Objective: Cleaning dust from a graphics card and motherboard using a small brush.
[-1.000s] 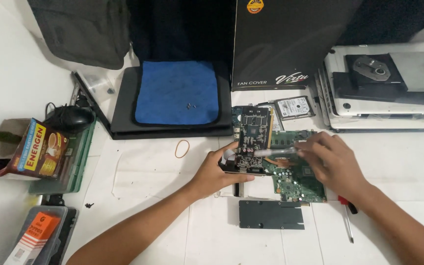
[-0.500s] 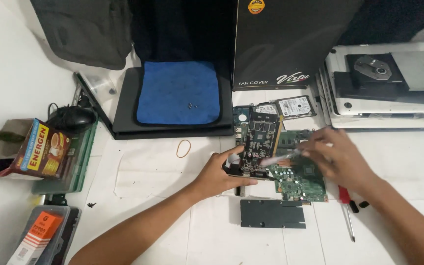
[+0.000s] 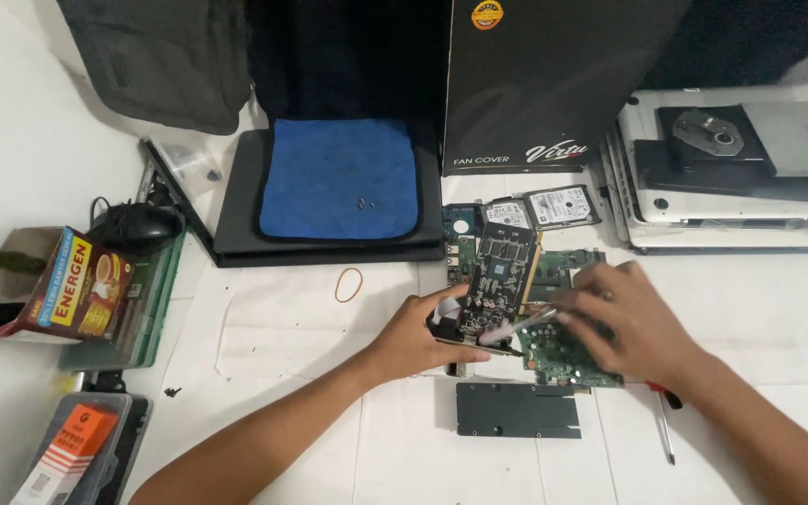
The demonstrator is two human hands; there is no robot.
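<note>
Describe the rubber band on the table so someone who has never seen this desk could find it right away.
Start at the blue cloth lying on the black laptop at the back of the white table. Just in front of the laptop's front edge, left of the left hand, lies the rubber band. It is the only thin tan loop, lying flat and alone on bare white surface.

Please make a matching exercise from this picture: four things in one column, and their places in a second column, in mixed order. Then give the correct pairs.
Things:
1. blue cloth
2. rubber band
3. screwdriver
4. black card

Places:
A. held up at its lower end by the left hand
B. flat on the white table, alone, below the cloth
C. on a closed black laptop
D. on the table by the right wrist, partly hidden

Pairs: 1-C, 2-B, 3-D, 4-A
</note>
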